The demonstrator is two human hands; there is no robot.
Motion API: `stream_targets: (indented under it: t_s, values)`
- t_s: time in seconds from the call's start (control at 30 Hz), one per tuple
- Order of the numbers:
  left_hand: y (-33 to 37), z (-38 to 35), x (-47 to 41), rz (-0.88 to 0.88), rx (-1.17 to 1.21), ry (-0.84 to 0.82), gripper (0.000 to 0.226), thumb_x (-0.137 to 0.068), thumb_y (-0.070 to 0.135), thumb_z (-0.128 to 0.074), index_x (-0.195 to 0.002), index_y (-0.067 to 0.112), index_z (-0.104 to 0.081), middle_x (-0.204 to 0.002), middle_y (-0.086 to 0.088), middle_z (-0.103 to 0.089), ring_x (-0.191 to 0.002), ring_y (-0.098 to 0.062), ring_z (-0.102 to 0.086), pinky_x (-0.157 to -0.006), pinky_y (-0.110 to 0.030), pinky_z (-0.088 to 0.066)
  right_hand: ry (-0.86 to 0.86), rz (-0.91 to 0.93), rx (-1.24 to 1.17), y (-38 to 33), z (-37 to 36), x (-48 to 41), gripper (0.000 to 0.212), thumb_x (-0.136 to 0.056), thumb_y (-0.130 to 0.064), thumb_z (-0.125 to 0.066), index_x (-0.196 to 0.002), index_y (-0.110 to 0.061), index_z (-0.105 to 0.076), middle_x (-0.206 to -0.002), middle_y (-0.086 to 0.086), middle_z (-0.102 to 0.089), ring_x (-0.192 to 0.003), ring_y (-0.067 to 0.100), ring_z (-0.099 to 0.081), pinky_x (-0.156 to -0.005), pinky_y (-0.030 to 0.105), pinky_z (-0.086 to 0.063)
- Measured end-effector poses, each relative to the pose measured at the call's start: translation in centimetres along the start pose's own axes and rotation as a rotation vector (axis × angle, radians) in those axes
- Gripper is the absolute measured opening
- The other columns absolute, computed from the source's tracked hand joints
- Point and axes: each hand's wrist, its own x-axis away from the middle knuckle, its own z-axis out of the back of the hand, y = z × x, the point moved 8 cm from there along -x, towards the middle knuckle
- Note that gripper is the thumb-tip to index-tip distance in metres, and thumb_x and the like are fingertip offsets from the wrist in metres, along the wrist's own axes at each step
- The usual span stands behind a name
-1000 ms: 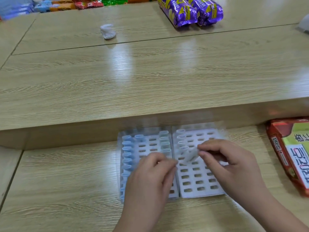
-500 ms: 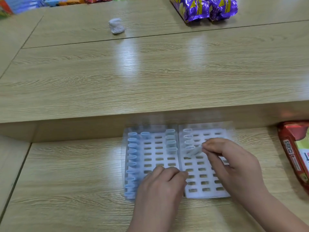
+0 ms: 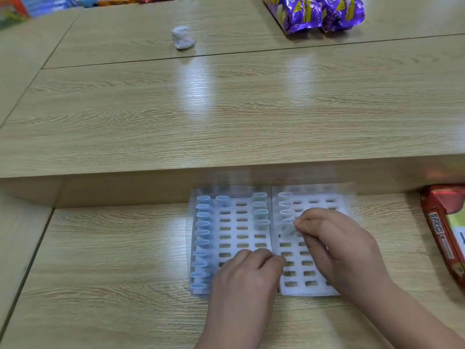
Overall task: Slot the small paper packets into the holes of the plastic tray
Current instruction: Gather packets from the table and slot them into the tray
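We see the wooden table (image 3: 226,109) stepped into two levels; plastic tray (image 3: 233,233) lies flat on the near, lower level against the step, its left column full of blue packets (image 3: 203,222); left hand (image 3: 246,275) rests on the tray's near middle, fingers curled, can't tell if it holds anything; right hand (image 3: 339,248) pinches a small paper packet (image 3: 288,230) over the tray's right half.
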Motion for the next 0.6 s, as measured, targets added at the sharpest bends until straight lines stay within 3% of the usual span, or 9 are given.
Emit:
stream_targets:
  t_s: [0.13,0.2,0.3,0.37,0.43,0.53,0.6]
  values:
    - [0.0,-0.2,0.1,0.000,-0.008,0.001,0.040,-0.060,0.023,-0.093,-0.094,0.034,-0.075,-0.092,0.019,-0.071,-0.073,-0.009,-0.064,-0.051,-0.021,-0.047,0.025,-0.032,-0.021,0.1,-0.4,-0.2,0.015,-0.090,-0.012,-0.060,-0.104,-0.019,-0.060,-0.100,0.001,-0.071,-0.094,0.013,-0.064,-0.076,0.022,-0.051]
    - [0.0,-0.2,0.1,-0.008,-0.015,0.019,0.036,-0.063,0.023,-0.090,-0.094,0.035,-0.075,-0.092,0.019,-0.071,-0.073,-0.009,-0.064,-0.051,-0.021,-0.047,0.016,-0.024,-0.028,0.0,-0.6,-0.1,0.014,-0.091,-0.012,-0.058,-0.104,-0.019,-0.060,-0.100,0.001,-0.071,-0.094,0.013,-0.065,-0.076,0.021,-0.051]
    - [0.1,-0.1,0.2,-0.025,-0.021,0.025,0.025,-0.071,0.028,-0.075,-0.095,0.036,-0.075,-0.093,0.019,-0.070,-0.074,-0.008,-0.064,-0.053,-0.020,-0.047,-0.052,-0.013,0.063,-0.4,-0.8,0.2,0.015,-0.089,-0.008,-0.063,-0.102,-0.015,-0.066,-0.103,-0.004,-0.065,-0.087,0.019,-0.064,-0.059,0.031,-0.052]
    - [0.0,-0.2,0.2,-0.011,-0.039,0.006,0.022,-0.078,0.031,-0.062,-0.096,0.037,-0.074,-0.093,0.020,-0.070,-0.075,-0.007,-0.063,-0.053,-0.020,-0.046,-0.115,-0.078,0.121,-0.1,-1.0,0.3,0.017,-0.084,-0.007,-0.072,-0.099,-0.015,-0.071,-0.104,-0.007,-0.052,-0.076,0.021,-0.062,-0.048,0.028,-0.047]
    - [0.1,-0.2,0.3,0.001,-0.060,0.002,0.025,-0.077,0.032,-0.058,-0.096,0.038,-0.074,-0.092,0.021,-0.070,-0.074,-0.007,-0.063,-0.053,-0.020,-0.045,-0.154,-0.090,0.152,-0.1,-0.8,0.1,0.019,-0.085,-0.011,-0.069,-0.102,-0.019,-0.072,-0.103,-0.007,-0.046,-0.072,0.020,-0.060,-0.045,0.025,-0.042]
    - [0.5,0.8,0.4,0.029,-0.074,0.031,0.028,-0.075,0.031,-0.063,-0.100,0.038,-0.073,-0.091,0.021,-0.070,-0.074,-0.007,-0.065,-0.053,-0.019,-0.047,-0.147,-0.141,0.111,-0.4,-0.2,-0.1,0.026,-0.086,-0.015,-0.057,-0.106,-0.020,-0.074,-0.104,-0.010,-0.049,-0.081,0.016,-0.059,-0.047,0.026,-0.043]
    - [0.6,2.7,1.1,0.087,0.012,0.064,0.028,-0.084,0.034,-0.055,-0.108,0.038,-0.068,-0.096,0.021,-0.070,-0.082,-0.003,-0.064,-0.059,-0.018,-0.050,-0.103,-0.260,0.000,-1.1,0.8,0.0,0.028,-0.087,-0.014,-0.060,-0.111,-0.023,-0.071,-0.105,-0.014,-0.052,-0.089,0.008,-0.058,-0.060,0.024,-0.049]
